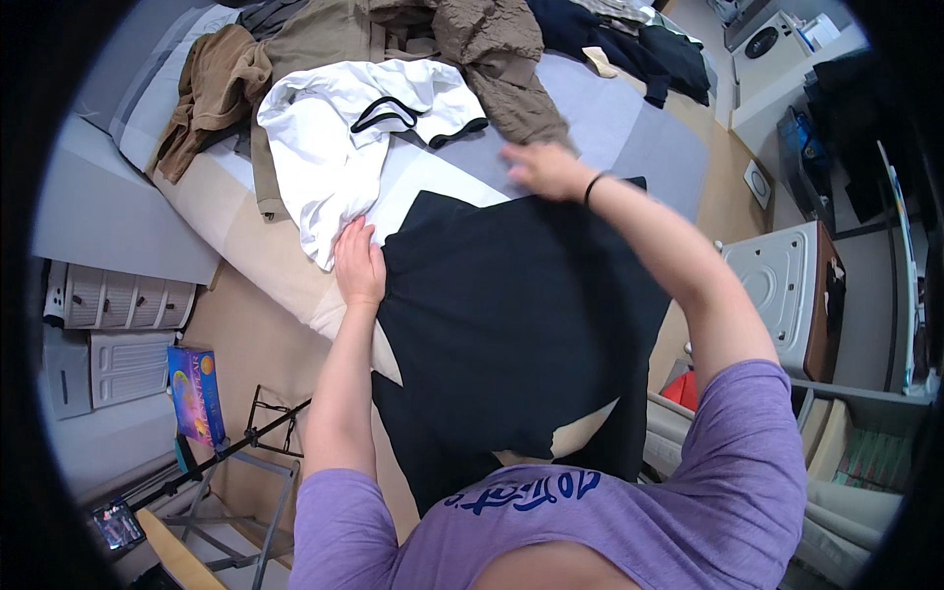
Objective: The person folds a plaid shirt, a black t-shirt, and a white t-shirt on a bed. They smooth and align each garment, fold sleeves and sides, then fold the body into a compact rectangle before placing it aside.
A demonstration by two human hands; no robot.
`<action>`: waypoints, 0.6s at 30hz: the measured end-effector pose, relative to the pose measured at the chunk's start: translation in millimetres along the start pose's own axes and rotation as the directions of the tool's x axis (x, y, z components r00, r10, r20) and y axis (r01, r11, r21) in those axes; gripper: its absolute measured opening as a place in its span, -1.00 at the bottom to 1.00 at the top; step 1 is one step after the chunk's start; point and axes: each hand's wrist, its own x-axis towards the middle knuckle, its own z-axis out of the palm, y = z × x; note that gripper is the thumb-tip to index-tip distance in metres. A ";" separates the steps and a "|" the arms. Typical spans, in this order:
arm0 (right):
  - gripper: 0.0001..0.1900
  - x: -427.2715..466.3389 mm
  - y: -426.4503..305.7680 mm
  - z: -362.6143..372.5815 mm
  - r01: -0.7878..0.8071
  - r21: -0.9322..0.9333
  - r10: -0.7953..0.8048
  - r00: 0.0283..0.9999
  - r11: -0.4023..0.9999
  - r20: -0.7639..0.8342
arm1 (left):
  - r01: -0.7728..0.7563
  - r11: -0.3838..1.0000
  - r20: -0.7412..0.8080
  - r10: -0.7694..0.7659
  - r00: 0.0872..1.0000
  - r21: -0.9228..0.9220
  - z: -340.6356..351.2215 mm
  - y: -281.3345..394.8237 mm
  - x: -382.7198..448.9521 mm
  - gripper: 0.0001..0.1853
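A black garment (509, 310) lies spread over the front of the bed and hangs down toward me. My left hand (359, 264) rests palm down at its left edge, with the fingertips by a crumpled white shirt (324, 147) with black trim. Nothing shows in that hand's grasp. Beyond the garment's far edge, my right hand (546, 169) is blurred, its fingers pointing left. It is near the end of a wrinkled brown garment (509, 81) and appears to hold nothing. Whether it touches the bed cannot be told.
More clothes lie on the bed (634, 140): a tan corduroy garment (214, 88) at left and dark clothes (627, 51) at far right. A folding metal stand (243, 501) and a colourful box (195, 394) are at left. A white-topped cabinet (771, 287) stands at right.
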 end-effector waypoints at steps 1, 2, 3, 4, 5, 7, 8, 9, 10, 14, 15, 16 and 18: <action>-0.37 11.3 26.6 -15.3 -0.286 -0.082 0.283 0.958 0.955 -0.047 | 0.002 1.000 -0.002 -0.002 1.000 -0.012 -0.6 -0.9 1.6 -0.64; -0.38 23.3 54.1 -36.7 -0.444 -0.201 0.390 0.884 0.873 -0.259 | 0.002 1.000 -0.002 -0.003 1.000 -0.024 -1.5 -1.1 1.9 -0.64; -0.37 22.1 82.8 -58.3 -0.643 -0.107 0.497 0.676 0.758 -0.543 | -0.004 0.999 -0.001 0.003 1.000 -0.034 -2.1 -1.1 2.7 -0.64; -0.38 21.9 104.0 -72.5 -0.681 -0.001 0.518 0.558 0.732 -0.648 | 0.002 0.999 0.005 -0.002 1.000 -0.049 -2.5 -0.9 2.8 -0.64; -0.39 19.9 123.4 -85.8 -0.699 0.103 0.525 0.422 0.708 -0.739 | -0.005 0.999 -0.014 0.004 1.000 -0.050 -2.5 -0.5 2.4 -0.64; -0.48 6.0 151.0 -94.3 -0.535 0.175 0.525 0.620 0.826 -0.583 | -0.025 0.997 -0.027 0.023 0.999 -0.071 -1.8 -1.0 2.4 -0.64; -0.57 -8.6 158.9 -85.4 -0.458 0.134 0.460 0.737 0.879 -0.496 | -0.019 0.998 -0.013 0.018 1.000 -0.054 -1.3 -1.9 2.7 -0.64; -0.57 -26.7 165.2 -74.2 -0.479 0.119 0.488 0.797 0.870 -0.357 | -0.028 0.998 -0.014 0.028 1.000 -0.049 -0.7 -3.0 2.6 -0.65; -0.54 -50.3 170.5 -61.4 -0.508 0.116 0.518 0.801 0.854 -0.301 | -0.026 0.998 -0.005 0.026 1.000 -0.049 -0.4 -4.2 2.7 -0.65; -0.41 -131.6 183.2 -12.4 -0.641 0.337 0.719 0.661 0.690 -0.214 | -0.032 0.997 -0.001 0.032 0.999 -0.067 0.3 -9.0 2.0 -0.66; -0.37 -146.7 183.6 -2.9 -0.673 0.401 0.777 0.598 0.621 -0.197 | -0.025 0.997 -0.001 0.025 1.000 -0.070 0.1 -9.6 2.3 -0.66; -0.36 -159.0 181.1 7.4 -0.675 0.475 0.806 0.575 0.565 -0.142 | -0.026 0.996 0.015 0.027 1.000 -0.080 -0.9 -9.8 2.9 -0.67; -0.41 -177.5 176.8 17.3 -0.602 0.594 0.748 0.664 0.533 0.002 | -0.014 0.996 0.027 0.016 1.000 -0.089 -4.1 -8.5 7.6 -0.68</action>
